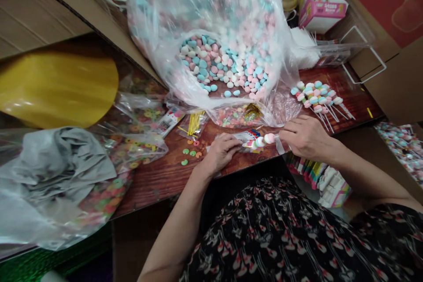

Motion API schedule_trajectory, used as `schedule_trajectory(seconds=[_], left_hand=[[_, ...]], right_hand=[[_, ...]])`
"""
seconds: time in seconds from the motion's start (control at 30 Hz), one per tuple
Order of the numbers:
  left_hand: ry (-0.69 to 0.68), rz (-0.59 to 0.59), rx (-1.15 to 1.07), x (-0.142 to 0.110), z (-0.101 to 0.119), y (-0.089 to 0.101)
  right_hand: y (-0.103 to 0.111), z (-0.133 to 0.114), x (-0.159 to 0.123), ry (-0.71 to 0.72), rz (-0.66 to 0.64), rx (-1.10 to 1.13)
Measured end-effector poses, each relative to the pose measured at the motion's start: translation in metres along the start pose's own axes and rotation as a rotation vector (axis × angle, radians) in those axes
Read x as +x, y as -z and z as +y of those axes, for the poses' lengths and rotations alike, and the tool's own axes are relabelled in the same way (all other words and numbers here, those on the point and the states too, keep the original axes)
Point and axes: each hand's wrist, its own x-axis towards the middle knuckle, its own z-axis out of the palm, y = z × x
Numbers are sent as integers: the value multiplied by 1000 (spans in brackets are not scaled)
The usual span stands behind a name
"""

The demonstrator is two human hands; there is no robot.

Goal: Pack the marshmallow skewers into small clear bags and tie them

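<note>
A marshmallow skewer [260, 142] with pink, white and pale blue pieces lies across the front edge of the table, partly in a clear printed plastic bag [246, 136]. My left hand [222, 150] is closed on the bag's left end. On the other side, my right hand [303, 137] pinches the skewer's stick end, which its fingers mostly hide. Loose gummy rings [190, 152] in green and orange lie left of my left hand. Behind my right hand rests a pile of finished-looking marshmallow skewers [317, 97], sticks pointing toward me.
A large open plastic bag [158, 66] of marshmallows fills the back. Yellow twist ties [196, 124] and bagged gummy rings [231, 112] lie before it. At left are a grey cloth [62, 163] and a yellow curved object [59, 88]. Cardboard boxes [399, 75] flank the table; wrapped sweets [403, 150] sit lower right.
</note>
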Motion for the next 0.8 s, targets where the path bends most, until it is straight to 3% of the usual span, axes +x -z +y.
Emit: schedule_trajectory(seconds=[0.13, 0.33, 0.5, 0.63, 0.8], left_hand=[[-34, 7, 22, 1, 0, 0], [-79, 13, 12, 3, 2, 0], [-83, 6, 14, 3, 2, -1], [-36, -10, -4, 2, 2, 0], [42, -12, -26, 1, 5, 0]], right_hand=[[4, 3, 1, 38, 24, -47], [8, 5, 9, 208, 84, -151], [3, 4, 12, 287, 113, -200], [-14, -1, 7, 214, 89, -151], [-42, -12, -10, -39, 151, 43]])
